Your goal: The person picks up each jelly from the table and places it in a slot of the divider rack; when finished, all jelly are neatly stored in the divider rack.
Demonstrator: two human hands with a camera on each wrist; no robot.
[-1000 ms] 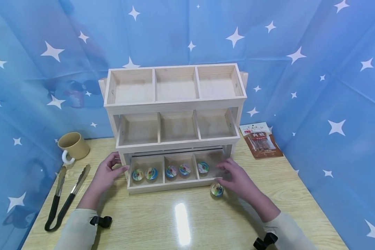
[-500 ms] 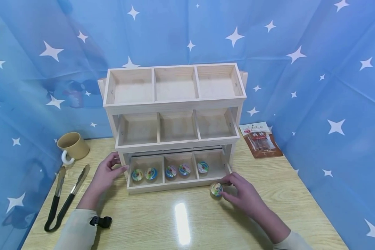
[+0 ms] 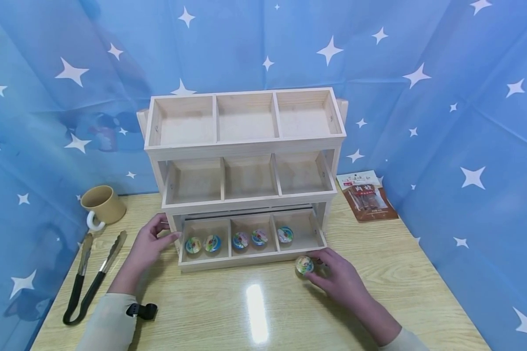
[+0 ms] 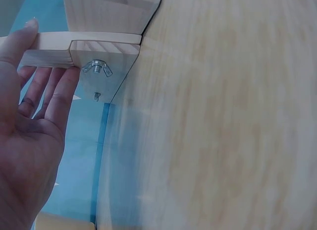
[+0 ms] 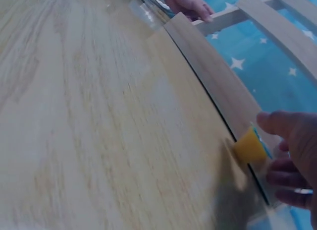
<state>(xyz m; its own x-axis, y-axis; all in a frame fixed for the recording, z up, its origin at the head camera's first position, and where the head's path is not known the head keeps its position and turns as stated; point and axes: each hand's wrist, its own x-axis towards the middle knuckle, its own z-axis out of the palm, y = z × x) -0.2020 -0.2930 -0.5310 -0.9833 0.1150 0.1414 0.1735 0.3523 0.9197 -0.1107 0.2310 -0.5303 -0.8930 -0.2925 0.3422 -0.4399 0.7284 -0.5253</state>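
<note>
A pale wooden three-tier shelf point(image 3: 246, 147) stands at the table's back, each tier split into three compartments. My left hand point(image 3: 149, 242) grips its left side; in the left wrist view the thumb lies over a wooden bar point(image 4: 49, 56) and the fingers under it. In the bottom tier sit several small jelly cups point(image 3: 212, 243), two in the left compartment, two in the middle, one in the right. Just in front of the shelf's right end, my right hand point(image 3: 338, 275) holds another jelly cup point(image 3: 304, 264) at table level between thumb and fingers. Its yellow side shows in the right wrist view.
A tan mug point(image 3: 103, 204) with a white handle and black-handled tongs point(image 3: 94, 285) are at the left of the table point(image 3: 219, 312). A brown snack packet point(image 3: 367, 197) lies at back right. Blue star-patterned cloth point(image 3: 246, 44) encloses the back and sides.
My right hand has come down from the right compartment to the jelly cup on the table, its fingers and thumb now around it. The left hand has stayed in place.
</note>
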